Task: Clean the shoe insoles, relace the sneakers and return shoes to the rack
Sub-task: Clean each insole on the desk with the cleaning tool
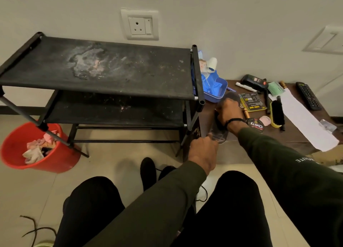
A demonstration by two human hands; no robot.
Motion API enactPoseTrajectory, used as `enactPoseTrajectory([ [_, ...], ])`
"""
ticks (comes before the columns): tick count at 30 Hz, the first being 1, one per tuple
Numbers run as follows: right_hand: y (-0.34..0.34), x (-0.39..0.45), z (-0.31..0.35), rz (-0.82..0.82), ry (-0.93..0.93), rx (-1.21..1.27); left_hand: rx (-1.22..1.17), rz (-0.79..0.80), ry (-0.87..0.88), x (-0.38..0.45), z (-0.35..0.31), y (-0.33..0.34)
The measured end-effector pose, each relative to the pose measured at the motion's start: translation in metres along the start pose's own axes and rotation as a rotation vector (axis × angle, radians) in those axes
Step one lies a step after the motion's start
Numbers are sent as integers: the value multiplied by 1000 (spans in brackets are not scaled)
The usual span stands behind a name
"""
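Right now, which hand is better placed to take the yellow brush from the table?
The right hand. It rests on the insole on the table, next to the yellow brush. The left hand grips the insole's near end, farther away.

Two arms in dark olive sleeves reach forward above black-trousered knees. The left hand (203,152) is curled closed in a grip, knuckles up. The right hand (229,115), a black band at its wrist, reaches farther ahead with fingers curled downward.
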State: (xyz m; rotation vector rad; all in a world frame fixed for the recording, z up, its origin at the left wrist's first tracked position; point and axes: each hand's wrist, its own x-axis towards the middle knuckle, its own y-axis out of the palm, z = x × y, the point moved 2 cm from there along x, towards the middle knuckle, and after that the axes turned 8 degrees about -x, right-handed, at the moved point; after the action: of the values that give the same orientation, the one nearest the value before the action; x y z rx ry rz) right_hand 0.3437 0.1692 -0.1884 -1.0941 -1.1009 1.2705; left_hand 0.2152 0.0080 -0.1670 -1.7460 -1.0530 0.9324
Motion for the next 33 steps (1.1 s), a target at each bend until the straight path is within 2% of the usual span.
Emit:
enactPoseTrajectory([
  [6,1,-58,4,43,-31,8,31,-8,-28,-1,-3,-20],
  [9,0,-93,2,24,-127,-24,67,-18,-29,-1,-9,-19],
  [13,-1,-114,-1,4,-173,-61,98,36,-51,0,-10,-22],
  [17,-1,-90,-13,-1,-166,-74,128,56,-46,-3,-9,-17],
  [23,-10,-44,-34,-71,-44,-100,84,32,-20,0,-6,-9],
  [26,-17,-23,-35,-92,-62,-130,97,30,-17,6,-5,-8],
  [33,-24,-1,-36,-37,8,-150,92,40,-12,7,-3,-8],
])
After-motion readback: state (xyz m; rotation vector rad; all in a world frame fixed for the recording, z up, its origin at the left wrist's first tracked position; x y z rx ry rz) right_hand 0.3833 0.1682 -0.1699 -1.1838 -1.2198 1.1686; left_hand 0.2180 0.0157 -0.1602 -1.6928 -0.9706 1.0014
